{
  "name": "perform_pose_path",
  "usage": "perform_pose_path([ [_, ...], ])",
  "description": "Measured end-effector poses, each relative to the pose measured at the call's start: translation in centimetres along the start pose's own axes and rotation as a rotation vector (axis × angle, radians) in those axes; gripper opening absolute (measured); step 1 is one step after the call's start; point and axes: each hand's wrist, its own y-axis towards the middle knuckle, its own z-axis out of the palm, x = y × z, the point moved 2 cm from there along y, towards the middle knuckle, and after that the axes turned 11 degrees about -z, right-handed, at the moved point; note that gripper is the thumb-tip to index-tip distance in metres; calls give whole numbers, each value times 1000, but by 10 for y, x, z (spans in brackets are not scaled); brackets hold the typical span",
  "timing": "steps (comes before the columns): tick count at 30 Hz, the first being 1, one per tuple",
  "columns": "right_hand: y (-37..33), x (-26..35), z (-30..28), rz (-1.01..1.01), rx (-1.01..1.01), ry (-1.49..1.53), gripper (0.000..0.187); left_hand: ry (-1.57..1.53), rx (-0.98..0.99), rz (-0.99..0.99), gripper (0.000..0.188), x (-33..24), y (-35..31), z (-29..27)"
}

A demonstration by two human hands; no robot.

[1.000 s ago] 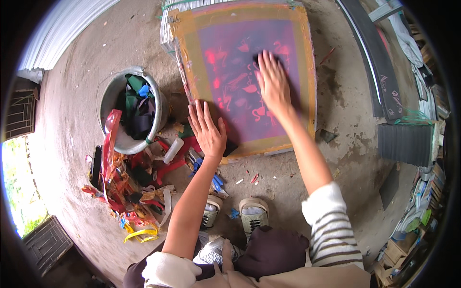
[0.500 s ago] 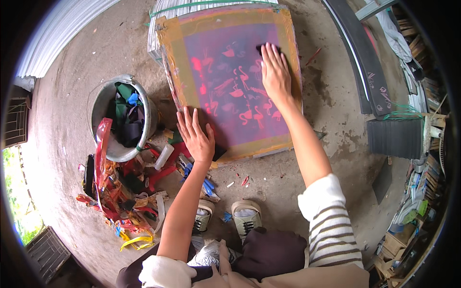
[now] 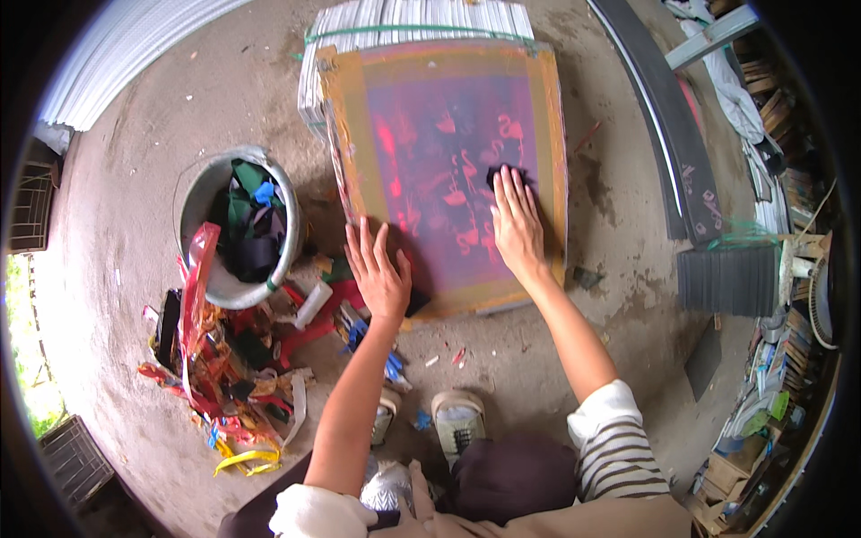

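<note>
A silk-screen printing frame (image 3: pixel 549 161) with a taped, brownish-yellow border lies in front of me, its purple mesh (image 3: pixel 421 99) showing pink flamingo shapes. My right hand (image 3: pixel 518 229) lies over the right side of the mesh, fingers stretched and close together, pressing a black cloth (image 3: pixel 494 176) that is mostly hidden beneath it. On the frame's lower left border rests my left hand (image 3: pixel 380 273), open with fingers spread. A dark patch (image 3: pixel 418 303) shows beside its palm; I cannot tell what it is.
Under the frame sits a strapped stack of white sheets (image 3: pixel 413 22). To the left stand a metal bucket (image 3: pixel 190 197) of cloth scraps and a heap of coloured scraps (image 3: pixel 224 386). Dark stacked sheets (image 3: pixel 728 281) and a long dark panel (image 3: pixel 659 134) lie on the right.
My right hand has slid the black cloth down the mesh toward me. My left hand stays at the lower left border. The whole view has shifted slightly.
</note>
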Motion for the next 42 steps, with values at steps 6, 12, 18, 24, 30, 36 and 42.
perform_pose_path([
  [6,78,-36,-2,6,-90,-190,48,-22,19,-9,51,-5,1,2],
  [12,65,-46,-3,-139,-65,-290,48,-4,1,1,51,-6,0,-1],
  [18,54,-20,14,-111,-78,48,49,-14,-27,-8,48,4,0,-2],
  [24,100,-43,0,30,-198,-241,42,-50,10,0,46,-4,0,0],
  [30,114,-68,-19,-42,-129,-342,41,-91,9,-11,44,-6,1,0],
  [36,91,-12,11,-70,-154,-31,43,-52,-24,-18,44,-4,2,-4],
  [42,105,-6,12,-31,-166,-134,45,-66,-1,-13,43,5,3,-7],
])
